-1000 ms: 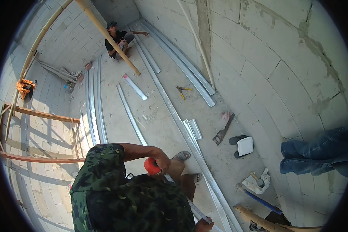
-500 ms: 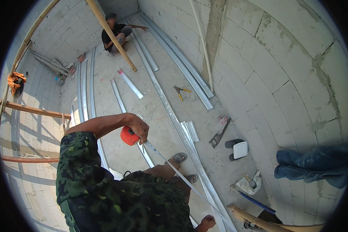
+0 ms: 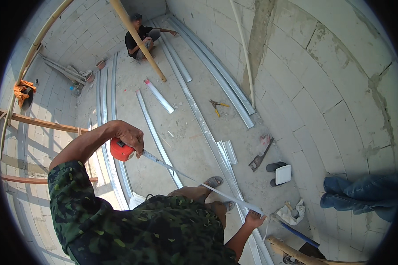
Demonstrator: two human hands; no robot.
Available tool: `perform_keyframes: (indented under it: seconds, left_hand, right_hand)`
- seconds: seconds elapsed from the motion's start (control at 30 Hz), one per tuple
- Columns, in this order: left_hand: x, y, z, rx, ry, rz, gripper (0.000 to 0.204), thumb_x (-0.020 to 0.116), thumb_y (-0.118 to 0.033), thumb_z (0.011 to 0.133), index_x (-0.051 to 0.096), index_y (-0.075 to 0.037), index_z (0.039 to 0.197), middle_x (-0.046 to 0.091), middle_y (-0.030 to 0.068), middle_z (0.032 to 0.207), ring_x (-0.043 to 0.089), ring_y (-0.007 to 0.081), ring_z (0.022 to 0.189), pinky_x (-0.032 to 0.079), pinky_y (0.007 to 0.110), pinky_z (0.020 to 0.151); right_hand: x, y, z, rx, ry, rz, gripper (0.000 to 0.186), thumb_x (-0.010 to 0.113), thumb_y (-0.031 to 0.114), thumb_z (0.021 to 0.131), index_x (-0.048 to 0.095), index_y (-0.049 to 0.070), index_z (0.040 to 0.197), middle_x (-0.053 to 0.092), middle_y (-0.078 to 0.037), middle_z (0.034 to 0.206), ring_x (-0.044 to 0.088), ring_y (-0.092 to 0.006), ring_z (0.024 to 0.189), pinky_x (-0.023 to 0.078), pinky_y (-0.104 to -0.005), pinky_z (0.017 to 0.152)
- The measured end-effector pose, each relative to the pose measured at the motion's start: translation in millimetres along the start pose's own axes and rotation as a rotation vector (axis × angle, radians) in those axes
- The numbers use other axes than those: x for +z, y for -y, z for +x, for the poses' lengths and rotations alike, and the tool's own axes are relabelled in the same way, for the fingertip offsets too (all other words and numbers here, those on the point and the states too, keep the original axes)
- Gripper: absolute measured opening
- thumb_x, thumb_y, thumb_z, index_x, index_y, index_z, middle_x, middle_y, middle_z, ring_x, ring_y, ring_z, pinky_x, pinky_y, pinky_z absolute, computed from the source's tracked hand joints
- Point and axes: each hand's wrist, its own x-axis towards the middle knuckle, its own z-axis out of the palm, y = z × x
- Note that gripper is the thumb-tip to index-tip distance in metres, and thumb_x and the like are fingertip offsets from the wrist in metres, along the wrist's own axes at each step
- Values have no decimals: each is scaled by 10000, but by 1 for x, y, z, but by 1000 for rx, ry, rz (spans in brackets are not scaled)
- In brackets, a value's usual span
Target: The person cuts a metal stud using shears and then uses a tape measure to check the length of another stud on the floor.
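Observation:
My left hand point(image 3: 132, 135) is closed around a red tape measure point(image 3: 121, 150), held out at the left of my body. Its pale blade point(image 3: 188, 176) is pulled out and slants down to the right across my front. My right hand point(image 3: 254, 219), low at the right, grips the blade, and a stretch of the blade curls down past the fingers. Beneath it runs a long silvery metal channel point(image 3: 204, 128) on the floor, with my sandalled foot point(image 3: 214, 181) beside it.
Several metal channels point(image 3: 219, 81) lie along the concrete floor. Snips point(image 3: 217, 107), a handsaw point(image 3: 261, 155) and slippers with a white box point(image 3: 283, 175) lie to the right. A co-worker point(image 3: 139, 39) squats far back, near a leaning bamboo pole point(image 3: 139, 42). Jeans point(image 3: 362, 194) hang at right.
My left hand has moved left and slightly up with the tape measure. My right hand has risen and come further into view, holding the blade.

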Motion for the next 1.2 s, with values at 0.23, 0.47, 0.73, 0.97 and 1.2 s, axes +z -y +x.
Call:
perform_keyframes:
  seconds: [0.23,0.47,0.73,0.97,1.2]
  left_hand:
    - [31,141,12,115,-127,-60,280,581,-224,828,725,-64,1007,712,102,953,678,193,820,549,316,739]
    - [110,245,48,27,-305,-268,260,617,-252,779,749,-125,963,690,105,1003,652,247,891,529,337,797]
    - [238,300,46,232,-708,-784,269,536,-226,842,707,-51,954,691,112,886,637,200,799,501,312,744]
    - [281,231,91,14,-703,-1314,269,544,-192,830,725,-2,889,659,36,877,551,119,704,457,260,661]
    - [263,222,97,102,-968,-1469,289,584,-232,807,717,11,887,583,1,691,481,99,586,416,262,555]
  right_hand:
    - [64,-20,-7,110,378,-230,305,560,374,923,536,70,929,571,-67,850,540,-231,786,441,-395,794]
    - [163,-51,-112,58,533,-405,190,539,270,944,530,81,957,549,-52,866,521,-194,800,437,-360,782]
    - [226,-104,-207,354,659,-562,217,537,279,954,534,69,1008,532,-46,896,505,-175,855,423,-351,815]
    - [199,-112,-155,170,425,-626,241,556,284,937,517,71,1042,490,-59,1011,473,-183,960,409,-383,876]
    - [167,-52,-140,127,524,-481,234,533,294,941,533,61,953,554,-57,837,548,-198,795,449,-374,802]
